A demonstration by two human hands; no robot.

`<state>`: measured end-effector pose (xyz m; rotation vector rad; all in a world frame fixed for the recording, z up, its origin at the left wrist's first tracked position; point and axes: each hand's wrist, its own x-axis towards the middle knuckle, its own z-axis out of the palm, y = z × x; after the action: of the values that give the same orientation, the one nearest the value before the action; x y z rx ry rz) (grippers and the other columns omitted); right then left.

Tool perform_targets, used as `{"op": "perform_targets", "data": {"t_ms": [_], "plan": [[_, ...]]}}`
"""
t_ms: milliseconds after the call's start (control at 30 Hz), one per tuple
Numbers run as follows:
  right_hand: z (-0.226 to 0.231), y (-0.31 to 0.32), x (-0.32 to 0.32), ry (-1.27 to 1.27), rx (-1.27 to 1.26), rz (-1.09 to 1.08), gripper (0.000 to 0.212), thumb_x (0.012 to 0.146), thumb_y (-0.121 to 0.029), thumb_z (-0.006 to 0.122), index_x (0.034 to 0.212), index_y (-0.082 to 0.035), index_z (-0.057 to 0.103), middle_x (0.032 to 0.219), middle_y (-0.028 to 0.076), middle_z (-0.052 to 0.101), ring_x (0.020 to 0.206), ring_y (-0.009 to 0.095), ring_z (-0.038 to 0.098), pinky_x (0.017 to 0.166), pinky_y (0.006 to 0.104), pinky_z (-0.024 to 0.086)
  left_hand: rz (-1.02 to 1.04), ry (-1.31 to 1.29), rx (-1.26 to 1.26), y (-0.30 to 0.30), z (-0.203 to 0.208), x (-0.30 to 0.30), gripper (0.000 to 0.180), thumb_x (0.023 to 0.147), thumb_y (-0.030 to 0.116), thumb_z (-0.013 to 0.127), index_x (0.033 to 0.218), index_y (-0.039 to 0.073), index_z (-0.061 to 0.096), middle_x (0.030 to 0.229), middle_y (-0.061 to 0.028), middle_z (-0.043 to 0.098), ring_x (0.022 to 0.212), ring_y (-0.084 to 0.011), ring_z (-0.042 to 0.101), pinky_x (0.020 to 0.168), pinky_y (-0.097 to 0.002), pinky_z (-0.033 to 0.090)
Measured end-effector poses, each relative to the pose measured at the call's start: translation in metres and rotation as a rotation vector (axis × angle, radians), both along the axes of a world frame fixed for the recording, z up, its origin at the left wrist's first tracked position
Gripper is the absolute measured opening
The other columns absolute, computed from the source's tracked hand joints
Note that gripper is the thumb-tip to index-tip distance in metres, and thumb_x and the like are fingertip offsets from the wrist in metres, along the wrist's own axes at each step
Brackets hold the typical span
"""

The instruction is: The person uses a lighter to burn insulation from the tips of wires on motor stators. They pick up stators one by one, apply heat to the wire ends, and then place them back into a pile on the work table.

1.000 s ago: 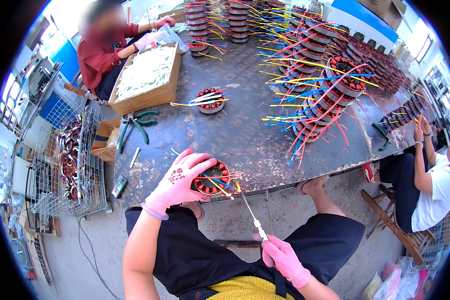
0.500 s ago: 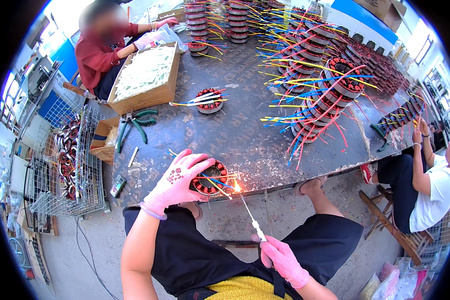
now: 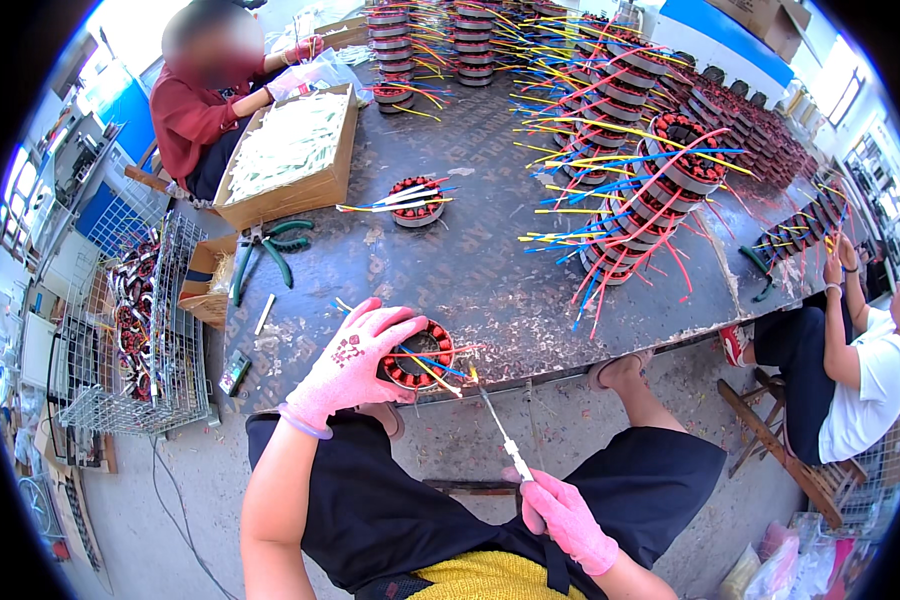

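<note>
One brown cardboard box (image 3: 288, 160) of white pieces sits far-left on the table (image 3: 490, 260).

L. hand (image 3: 350, 362) is gloved in pink and is stretched fwd. from the lower left, w/ the forearm bare and angled up to the right. Palm is turned down, fingers (image 3: 395, 325) are spread and curled over, thumb is tucked low on the near side; a grip from above is shown. A thin band is seen at the wrist.

R. hand (image 3: 567, 515) is also gloved in pink and is kept low, close to the body, above the lap. It is closed in a fist-like pinch, knuckles up, w/ the wrist bent inward. R. forearm is bare and is mostly cut off by the lower edge. Both hands are held well apart.
</note>
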<state>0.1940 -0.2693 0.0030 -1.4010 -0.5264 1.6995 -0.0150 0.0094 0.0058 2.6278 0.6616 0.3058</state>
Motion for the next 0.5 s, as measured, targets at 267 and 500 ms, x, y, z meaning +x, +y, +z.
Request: {"op": "perform_targets", "data": {"t_ms": [267, 500], "plan": [[0.0021, 0.0012, -0.0004, 0.003, 0.002, 0.002, 0.042, 0.105, -0.025, 0.049, 0.137, 0.002, 0.052, 0.066, -0.004, 0.046, 0.060, 0.006, 0.043, 0.057, 0.0217, 0.035, 0.002, -0.007, -0.003, 0.0000, -0.0015, -0.0006, 0.096, 0.054, 0.036, 0.090, 0.139, 0.014, 0.052, 0.141, -0.0117, 0.050, 0.135, -0.0396, 0.040, 0.117, -0.0511, 0.027], [0.0011, 0.0007, 0.0002, -0.038, 0.005, 0.028, 0.042, 0.105, -0.025, 0.049, 0.137, 0.002, 0.051, 0.067, -0.005, 0.046, 0.061, 0.005, 0.042, 0.057, 0.0214, 0.034, -0.021, -0.012, -0.004, 0.0017, -0.0011, -0.0008, 0.096, 0.055, 0.034, 0.090, 0.141, 0.014, 0.051, 0.141, -0.0120, 0.050, 0.136, -0.0393, 0.039, 0.118, -0.0511, 0.027]]}}
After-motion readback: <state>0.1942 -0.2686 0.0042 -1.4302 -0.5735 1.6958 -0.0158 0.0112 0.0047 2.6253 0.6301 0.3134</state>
